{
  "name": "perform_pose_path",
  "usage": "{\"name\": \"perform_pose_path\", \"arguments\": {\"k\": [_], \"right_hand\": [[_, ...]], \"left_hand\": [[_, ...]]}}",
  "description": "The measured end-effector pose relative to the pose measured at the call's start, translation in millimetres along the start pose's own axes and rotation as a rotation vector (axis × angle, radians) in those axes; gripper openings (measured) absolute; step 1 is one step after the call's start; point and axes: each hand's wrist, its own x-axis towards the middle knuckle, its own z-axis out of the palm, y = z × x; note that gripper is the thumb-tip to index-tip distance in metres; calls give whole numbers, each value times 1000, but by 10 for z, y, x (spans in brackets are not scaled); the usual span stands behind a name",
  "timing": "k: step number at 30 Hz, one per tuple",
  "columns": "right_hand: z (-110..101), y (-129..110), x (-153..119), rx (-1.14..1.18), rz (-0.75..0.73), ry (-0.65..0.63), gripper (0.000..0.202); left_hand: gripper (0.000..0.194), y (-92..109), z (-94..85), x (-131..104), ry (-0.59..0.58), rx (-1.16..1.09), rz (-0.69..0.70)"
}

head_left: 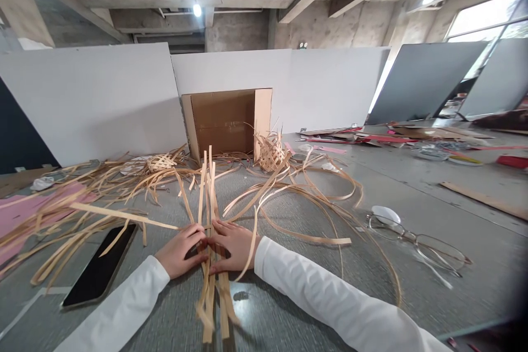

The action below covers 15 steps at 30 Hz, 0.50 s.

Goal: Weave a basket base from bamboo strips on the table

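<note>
Several flat, tan weaving strips lie lengthwise on the grey tabletop in front of me, their far ends sticking up. At their middle, my left hand grips them from the left with curved fingers and thumb. My right hand is closed over the same strips from the right, its fingertips close to those of the left. A crosswise strip runs in from the left towards the left hand. Another thin strip curves over the right wrist. The crossing under my fingers is partly hidden.
A black phone lies left, strips across it. Eyeglasses and a white mouse-like object are right. Behind are loose strips, a woven ball-like piece, an open cardboard box and white partitions.
</note>
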Motion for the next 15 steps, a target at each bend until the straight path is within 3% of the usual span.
{"name": "perform_pose_path", "arguments": {"k": [10, 13, 15], "right_hand": [[-40, 109, 24, -22, -95, -50, 61], [-42, 85, 25, -24, -69, -58, 49], [-19, 35, 24, -15, -30, -45, 52]], "left_hand": [[23, 7, -57, 2, -49, -70, 20], [25, -5, -57, 3, -47, -119, 35], [25, -10, -52, 0, -40, -140, 43]]}}
